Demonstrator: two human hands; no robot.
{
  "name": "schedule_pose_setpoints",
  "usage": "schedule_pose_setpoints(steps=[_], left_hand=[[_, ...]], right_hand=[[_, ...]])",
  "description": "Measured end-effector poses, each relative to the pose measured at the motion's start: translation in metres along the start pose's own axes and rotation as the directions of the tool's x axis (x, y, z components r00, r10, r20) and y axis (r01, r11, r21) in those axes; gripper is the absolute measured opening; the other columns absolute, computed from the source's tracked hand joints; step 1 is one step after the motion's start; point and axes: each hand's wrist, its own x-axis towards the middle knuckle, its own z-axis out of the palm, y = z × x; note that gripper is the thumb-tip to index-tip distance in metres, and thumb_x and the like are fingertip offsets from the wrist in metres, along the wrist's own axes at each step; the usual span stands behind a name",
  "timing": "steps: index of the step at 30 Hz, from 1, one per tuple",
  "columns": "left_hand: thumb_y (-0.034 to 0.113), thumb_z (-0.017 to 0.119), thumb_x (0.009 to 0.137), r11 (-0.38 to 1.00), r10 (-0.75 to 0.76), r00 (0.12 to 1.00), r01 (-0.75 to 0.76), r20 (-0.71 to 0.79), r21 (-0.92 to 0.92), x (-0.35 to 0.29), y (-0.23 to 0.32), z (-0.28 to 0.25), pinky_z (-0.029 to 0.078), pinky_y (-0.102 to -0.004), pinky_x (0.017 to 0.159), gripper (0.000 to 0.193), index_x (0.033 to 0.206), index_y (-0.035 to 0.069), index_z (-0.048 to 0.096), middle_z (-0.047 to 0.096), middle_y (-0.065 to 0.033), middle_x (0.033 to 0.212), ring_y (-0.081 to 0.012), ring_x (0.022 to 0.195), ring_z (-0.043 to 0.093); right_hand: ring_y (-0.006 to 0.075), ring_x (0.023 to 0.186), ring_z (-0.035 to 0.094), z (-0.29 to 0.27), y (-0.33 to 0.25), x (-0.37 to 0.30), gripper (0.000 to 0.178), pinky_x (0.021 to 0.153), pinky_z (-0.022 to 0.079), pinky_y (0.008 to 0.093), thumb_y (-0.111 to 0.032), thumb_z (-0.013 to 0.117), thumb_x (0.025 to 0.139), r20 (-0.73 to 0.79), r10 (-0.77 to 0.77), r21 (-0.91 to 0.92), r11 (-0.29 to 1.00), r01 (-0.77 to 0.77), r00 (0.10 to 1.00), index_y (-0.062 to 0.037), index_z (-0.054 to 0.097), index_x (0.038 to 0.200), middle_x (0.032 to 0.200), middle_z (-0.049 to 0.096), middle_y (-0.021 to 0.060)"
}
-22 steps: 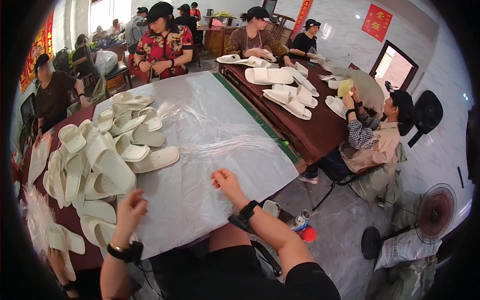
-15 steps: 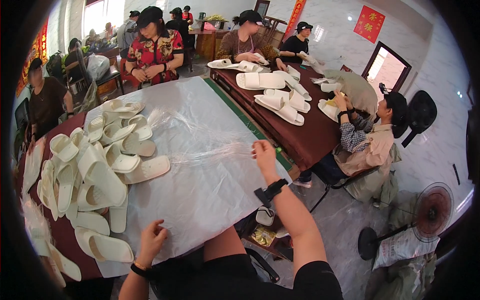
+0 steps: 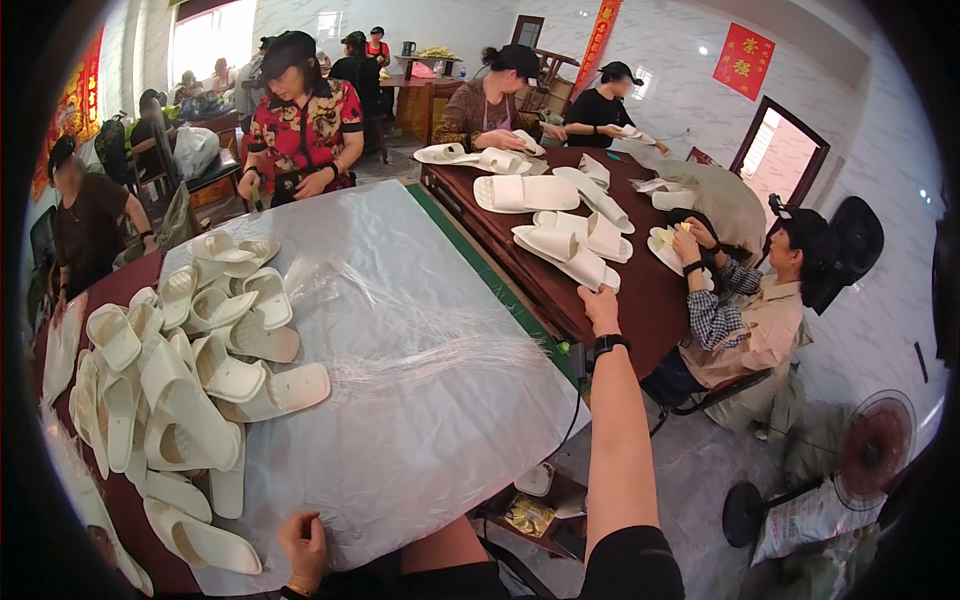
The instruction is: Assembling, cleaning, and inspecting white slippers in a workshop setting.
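My right arm stretches across to the dark red table, where my right hand (image 3: pixel 601 310) is closed at the near end of a cream slipper (image 3: pixel 566 256). That slipper lies beside other cream slippers (image 3: pixel 527 193). Low at the near edge of the sheet-covered table, my left hand (image 3: pixel 303 545) rests loosely curled, holding nothing. A heap of cream slippers (image 3: pixel 190 400) lies to its upper left. Between the two tables' far sides, clear thin plastic strips (image 3: pixel 420 362) are spread on the pale plastic sheet (image 3: pixel 400 450).
A person in a red flowered shirt (image 3: pixel 305 140) stands across my table. Another person in a beige top (image 3: pixel 750 320) sits at the right table, handling a slipper. A fan (image 3: pixel 875 450) stands at lower right, and a small shelf (image 3: pixel 545 510) is below the table edge.
My right hand has moved from above the plastic sheet, right and forward, to the slipper on the other table. My left hand has dropped lower. The view has shifted slightly.
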Motion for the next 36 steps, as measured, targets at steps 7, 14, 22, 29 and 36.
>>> schedule_pose_setpoints(steps=[7, 14, 22, 29, 36], left_hand=[[0.016, 0.058, 0.091, 0.964, -0.052, 0.994, 0.024, 0.099, 0.266, -0.005, 0.008, -0.012, 0.050, -0.0360, 0.074, 0.023, 0.104, -0.001, 0.066, 0.068, -0.0153, 0.087, -0.0248, 0.077, 0.061], [0.014, 0.058, 0.090, 0.971, -0.191, 0.977, 0.175, 0.092, 0.164, -0.003, 0.040, -0.008, 0.049, -0.0358, 0.072, 0.021, 0.102, -0.003, 0.065, 0.067, -0.0161, 0.086, -0.0223, 0.076, 0.060], [0.013, 0.060, 0.089, 0.976, -0.106, 0.991, 0.088, 0.082, 0.199, -0.004, 0.012, -0.005, 0.048, -0.0356, 0.064, 0.019, 0.097, -0.002, 0.066, 0.065, -0.0142, 0.077, -0.0227, 0.066, 0.058], [0.014, 0.060, 0.089, 0.975, -0.122, 0.989, 0.102, 0.088, 0.198, -0.002, 0.023, -0.004, 0.048, -0.0357, 0.064, 0.018, 0.098, 0.000, 0.066, 0.065, -0.0144, 0.077, -0.0226, 0.066, 0.059], [0.014, 0.061, 0.088, 0.970, -0.032, 0.997, 0.015, 0.066, 0.242, -0.002, 0.029, -0.004, 0.049, -0.0363, 0.068, 0.018, 0.097, 0.001, 0.067, 0.067, -0.0148, 0.080, -0.0260, 0.071, 0.061]], right_hand=[[0.0283, 0.094, 0.067, 0.000, -0.067, -0.023, 0.047, 0.083, 0.050, 0.0422, -0.037, 0.071, 0.073, -0.010, 0.264, -0.125, 0.957, -0.263, 0.965, 0.0000, 0.069, 0.101, 0.096, 0.070, 0.0192], [0.0331, 0.088, 0.066, 0.011, -0.036, 0.009, 0.073, 0.077, 0.055, 0.0410, -0.042, 0.076, 0.071, -0.197, 0.273, -0.164, 0.938, -0.306, 0.942, 0.0005, 0.048, 0.123, 0.122, 0.051, 0.0234], [0.0232, 0.058, 0.066, 0.011, -0.041, 0.007, 0.048, 0.051, 0.054, 0.0301, -0.034, 0.075, 0.075, -0.294, 0.181, -0.183, 0.953, -0.241, 0.938, 0.0032, 0.065, 0.103, 0.093, 0.068, 0.0146], [0.0156, 0.059, 0.064, 0.005, -0.038, 0.006, 0.043, 0.048, 0.052, 0.0277, -0.030, 0.076, 0.075, -0.259, 0.240, 0.045, 0.971, -0.237, 0.935, -0.0005, 0.069, 0.107, 0.080, 0.069, 0.0117], [0.0092, 0.060, 0.053, -0.001, -0.017, 0.020, 0.038, 0.051, 0.049, 0.0239, -0.021, 0.077, 0.077, -0.033, 0.262, 0.228, 0.942, -0.248, 0.965, -0.0016, 0.067, 0.108, 0.076, 0.059, 0.0011]])
